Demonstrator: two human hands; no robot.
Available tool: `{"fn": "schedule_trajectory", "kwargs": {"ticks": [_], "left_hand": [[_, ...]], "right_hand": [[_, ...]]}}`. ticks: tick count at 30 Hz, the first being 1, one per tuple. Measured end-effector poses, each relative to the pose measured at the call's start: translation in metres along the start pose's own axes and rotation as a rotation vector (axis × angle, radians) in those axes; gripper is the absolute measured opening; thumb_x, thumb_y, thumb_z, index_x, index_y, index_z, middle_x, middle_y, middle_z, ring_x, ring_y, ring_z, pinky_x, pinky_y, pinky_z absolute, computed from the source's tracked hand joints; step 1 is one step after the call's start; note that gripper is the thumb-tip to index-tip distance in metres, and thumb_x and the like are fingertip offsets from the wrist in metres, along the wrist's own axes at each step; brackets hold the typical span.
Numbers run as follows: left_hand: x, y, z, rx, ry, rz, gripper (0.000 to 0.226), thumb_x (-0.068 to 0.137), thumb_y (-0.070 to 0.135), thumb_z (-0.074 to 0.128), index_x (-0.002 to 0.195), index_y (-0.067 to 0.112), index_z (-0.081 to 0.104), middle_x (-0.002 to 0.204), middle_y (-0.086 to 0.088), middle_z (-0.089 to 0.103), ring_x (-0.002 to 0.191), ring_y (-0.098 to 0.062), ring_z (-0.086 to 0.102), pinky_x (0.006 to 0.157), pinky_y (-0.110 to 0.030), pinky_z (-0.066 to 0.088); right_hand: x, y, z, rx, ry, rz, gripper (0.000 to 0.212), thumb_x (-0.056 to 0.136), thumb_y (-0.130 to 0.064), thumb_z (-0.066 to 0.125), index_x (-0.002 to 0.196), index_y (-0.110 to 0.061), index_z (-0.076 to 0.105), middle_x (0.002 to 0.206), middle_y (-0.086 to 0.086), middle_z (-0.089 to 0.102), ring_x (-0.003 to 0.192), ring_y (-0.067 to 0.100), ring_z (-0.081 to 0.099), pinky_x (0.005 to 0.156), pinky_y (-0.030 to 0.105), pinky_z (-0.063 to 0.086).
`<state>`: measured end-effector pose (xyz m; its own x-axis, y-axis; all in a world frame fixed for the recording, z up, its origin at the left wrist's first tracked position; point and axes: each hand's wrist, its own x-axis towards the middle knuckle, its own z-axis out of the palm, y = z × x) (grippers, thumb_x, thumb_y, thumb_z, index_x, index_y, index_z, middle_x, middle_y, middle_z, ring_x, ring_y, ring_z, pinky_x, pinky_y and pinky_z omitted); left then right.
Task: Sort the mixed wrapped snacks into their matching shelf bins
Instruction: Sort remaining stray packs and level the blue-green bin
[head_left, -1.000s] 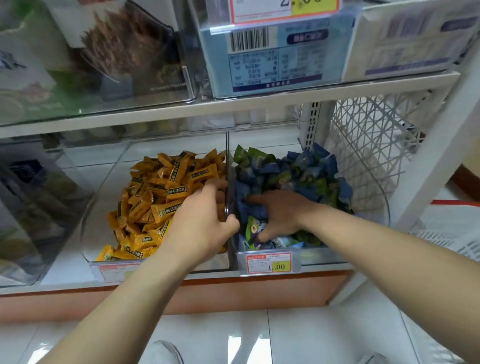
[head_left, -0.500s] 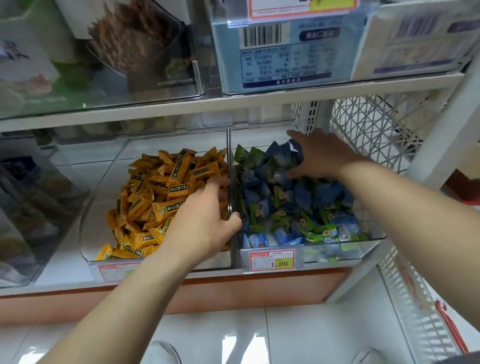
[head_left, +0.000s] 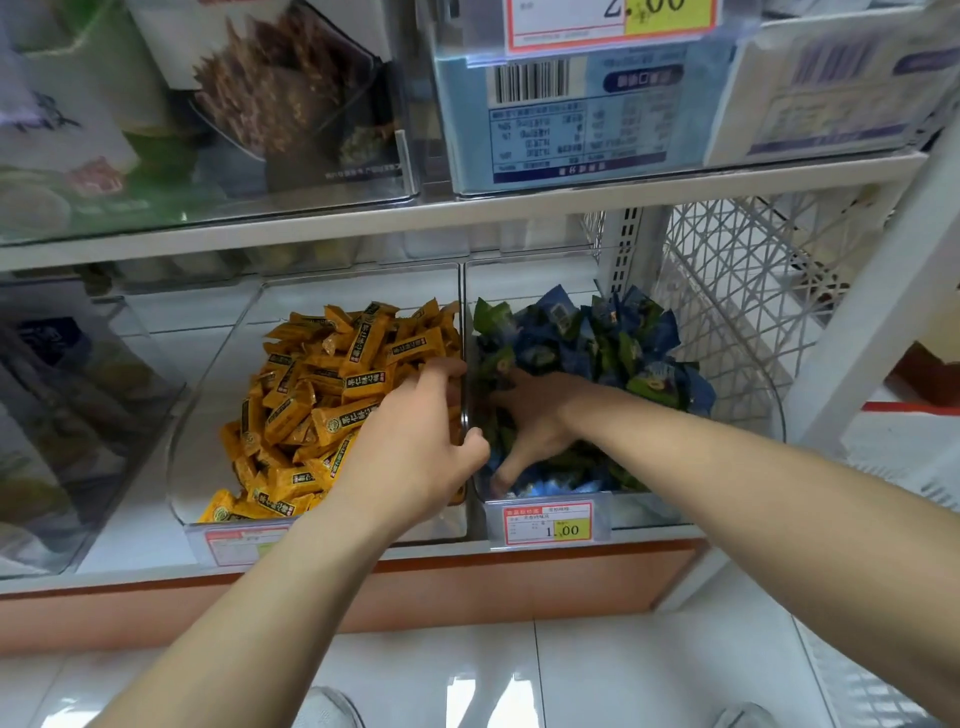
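Head camera gives me the white metal shelf with two bins side by side on its lower board. The left clear plastic bin is heaped with yellow wrapped snack bars, and the right clear plastic bin holds a mixed heap of blue and green wrapped snacks. From my end the yellow heap looks pure and the right heap does not, so I judge the sorting unfinished. The left hand straddles the clear wall between the bins. Its thumb is hooked on the blue-green side and its fingers curl onto the yellow side, gripping that wall. The right hand lies palm down in its bin's near left corner, fingers spread and pressed into the heap, pinching nothing I can see. The next pick turns on this: green packets lie under and just beyond those spread fingers, toward the bin's back, and across the wall from the left hand, so the right hand is nearer. They are crumpled pillows and I can make out no long axis. A red-and-yellow price tag sits just below.
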<state>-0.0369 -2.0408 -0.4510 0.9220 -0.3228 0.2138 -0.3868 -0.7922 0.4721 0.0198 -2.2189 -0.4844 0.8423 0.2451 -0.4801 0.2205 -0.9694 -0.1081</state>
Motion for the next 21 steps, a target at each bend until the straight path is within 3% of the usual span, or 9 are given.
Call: {"fn": "schedule_trajectory", "kwargs": {"ticks": [2,5,7,9,11,13,14,19,21], "left_hand": [[0.001,0.0,0.0,-0.006,-0.014,-0.004,0.064,0.082,0.033,0.07,0.138,0.029,0.039,0.114,0.004,0.061,0.096,-0.016,0.063,0.081,-0.037,0.059],[0.002,-0.001,0.0,0.008,-0.014,-0.003,0.065,0.082,0.035,0.07,0.138,0.029,0.038,0.115,0.004,0.061,0.097,-0.017,0.062,0.081,-0.037,0.059],[0.003,0.0,0.0,-0.003,-0.016,-0.009,0.066,0.081,0.034,0.07,0.138,0.029,0.038,0.114,0.004,0.061,0.096,-0.016,0.062,0.081,-0.038,0.059],[0.003,0.0,-0.001,-0.012,-0.02,-0.01,0.066,0.081,0.033,0.07,0.139,0.028,0.038,0.112,0.005,0.06,0.095,-0.016,0.062,0.081,-0.038,0.058],[0.003,0.001,-0.002,-0.014,-0.026,-0.009,0.066,0.081,0.033,0.07,0.139,0.028,0.038,0.111,0.005,0.06,0.095,-0.017,0.062,0.081,-0.038,0.058],[0.003,0.0,-0.003,-0.019,-0.023,-0.008,0.066,0.081,0.033,0.07,0.139,0.028,0.039,0.11,0.005,0.06,0.094,-0.017,0.062,0.081,-0.039,0.058],[0.002,-0.001,-0.004,-0.028,-0.025,-0.006,0.066,0.081,0.033,0.07,0.139,0.028,0.039,0.111,0.005,0.06,0.094,-0.016,0.062,0.081,-0.038,0.058],[0.002,-0.005,-0.005,-0.107,-0.042,0.006,0.065,0.082,0.034,0.072,0.139,0.029,0.041,0.111,0.008,0.061,0.095,-0.012,0.063,0.082,-0.037,0.058],[0.002,-0.007,-0.006,-0.124,-0.053,0.006,0.064,0.082,0.035,0.072,0.139,0.03,0.041,0.109,0.01,0.06,0.092,-0.009,0.063,0.082,-0.035,0.058]], "right_hand": [[-0.005,0.003,0.011,0.061,0.032,-0.061,0.108,0.055,-0.079,0.068,0.149,-0.043,0.029,0.159,-0.006,0.024,0.131,0.027,0.044,0.084,0.033,0.044],[-0.01,0.007,0.027,0.111,0.002,-0.136,0.107,0.056,-0.081,0.063,0.15,-0.044,0.028,0.161,-0.009,0.023,0.137,0.026,0.038,0.106,0.04,0.042],[-0.012,0.008,0.028,0.174,-0.02,-0.144,0.11,0.053,-0.082,0.065,0.15,-0.044,0.03,0.158,-0.01,0.033,0.136,0.022,0.041,0.109,0.039,0.04],[-0.013,0.006,0.024,0.233,-0.01,-0.163,0.098,0.058,-0.072,0.075,0.144,-0.039,0.041,0.147,-0.01,0.048,0.125,0.017,0.051,0.103,0.034,0.045],[-0.015,0.005,0.028,0.308,0.032,-0.215,0.068,0.066,-0.057,0.08,0.126,-0.036,0.057,0.125,-0.012,0.063,0.108,0.013,0.058,0.089,0.025,0.049],[-0.016,0.007,0.031,0.334,0.093,-0.228,0.036,0.069,-0.045,0.081,0.097,-0.038,0.06,0.096,-0.019,0.064,0.09,0.011,0.06,0.068,0.019,0.045],[-0.018,0.011,0.027,0.354,0.122,-0.217,0.033,0.068,-0.04,0.08,0.092,-0.037,0.059,0.091,-0.019,0.063,0.087,0.011,0.06,0.064,0.019,0.044],[-0.037,0.064,-0.028,0.573,0.5,-0.079,0.035,0.072,-0.042,0.083,0.103,-0.039,0.065,0.114,-0.012,0.062,0.098,0.009,0.063,0.073,0.021,0.043],[-0.048,0.081,-0.043,0.488,0.47,-0.013,0.05,0.073,-0.05,0.081,0.118,-0.035,0.064,0.126,-0.006,0.059,0.109,0.014,0.06,0.081,0.025,0.044]]}}
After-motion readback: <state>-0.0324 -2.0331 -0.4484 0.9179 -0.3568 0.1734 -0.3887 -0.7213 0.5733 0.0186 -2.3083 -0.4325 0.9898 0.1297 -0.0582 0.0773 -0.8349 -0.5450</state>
